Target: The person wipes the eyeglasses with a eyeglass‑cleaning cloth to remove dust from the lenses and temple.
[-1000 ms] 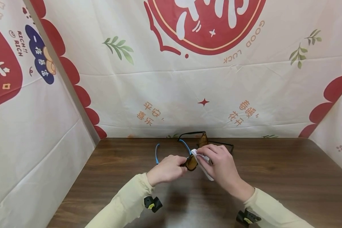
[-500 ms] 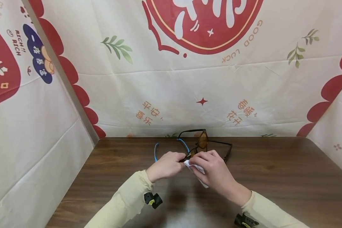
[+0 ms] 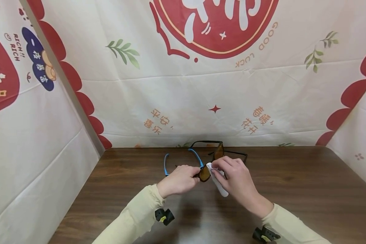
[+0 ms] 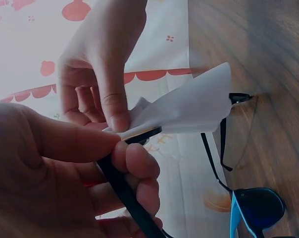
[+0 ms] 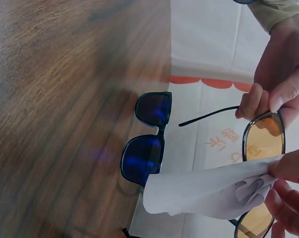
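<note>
My left hand (image 3: 179, 180) grips a pair of black-framed glasses with amber lenses (image 5: 265, 139) at one end of the frame. In the right wrist view, one of their black arms sticks out past the fingers. A white cloth (image 3: 217, 181) is pinched between the thumb and fingers of my right hand (image 3: 236, 179). It lies across the middle of the glasses, covering part of the front, while its loose end hangs down. Behind my left hand, sunglasses with blue arms (image 3: 196, 156) and dark blue lenses (image 5: 143, 159) rest on the table.
The brown wooden table (image 3: 292, 189) reaches back to a white printed cloth wall (image 3: 183, 95), with another cloth side wall (image 3: 42, 162) on the left. A thin black bar (image 3: 235, 153) shows behind my right hand, near the table's back edge.
My right hand moved the cloth left and down toward my left hand, then back up and right, uncovering the nearer amber lens. The glasses tilted and returned; the left hand stayed nearly in place.
</note>
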{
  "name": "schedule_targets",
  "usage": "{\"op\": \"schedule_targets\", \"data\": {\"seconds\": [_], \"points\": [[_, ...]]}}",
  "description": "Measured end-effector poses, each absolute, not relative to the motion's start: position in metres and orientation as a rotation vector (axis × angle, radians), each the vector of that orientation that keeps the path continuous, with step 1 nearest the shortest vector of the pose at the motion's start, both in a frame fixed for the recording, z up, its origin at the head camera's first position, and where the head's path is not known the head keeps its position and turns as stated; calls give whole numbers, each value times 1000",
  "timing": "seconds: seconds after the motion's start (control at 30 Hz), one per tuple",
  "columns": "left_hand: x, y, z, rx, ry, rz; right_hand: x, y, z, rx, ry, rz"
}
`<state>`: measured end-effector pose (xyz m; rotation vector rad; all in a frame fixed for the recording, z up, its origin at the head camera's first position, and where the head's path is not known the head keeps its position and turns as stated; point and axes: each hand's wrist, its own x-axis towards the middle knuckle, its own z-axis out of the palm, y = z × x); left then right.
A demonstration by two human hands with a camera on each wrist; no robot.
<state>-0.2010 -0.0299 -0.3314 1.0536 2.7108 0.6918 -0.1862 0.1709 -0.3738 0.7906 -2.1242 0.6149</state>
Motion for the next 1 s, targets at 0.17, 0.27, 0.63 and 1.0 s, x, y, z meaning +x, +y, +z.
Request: {"op": "schedule_targets", "data": {"seconds": [0.17, 0.27, 0.63, 1.0], "points": [[-200, -27, -334, 1016, 2698, 730, -184, 167, -374, 889, -2078, 658], [-200, -26, -335, 1007, 2700, 748, -182, 165, -377, 962, -2060, 642], [-200, -27, -331, 1060, 2722, 670, -178, 172, -386, 843, -2085, 588], [-192, -24, -332, 1027, 2709, 685, -176, 170, -380, 774, -2102, 685]]}}
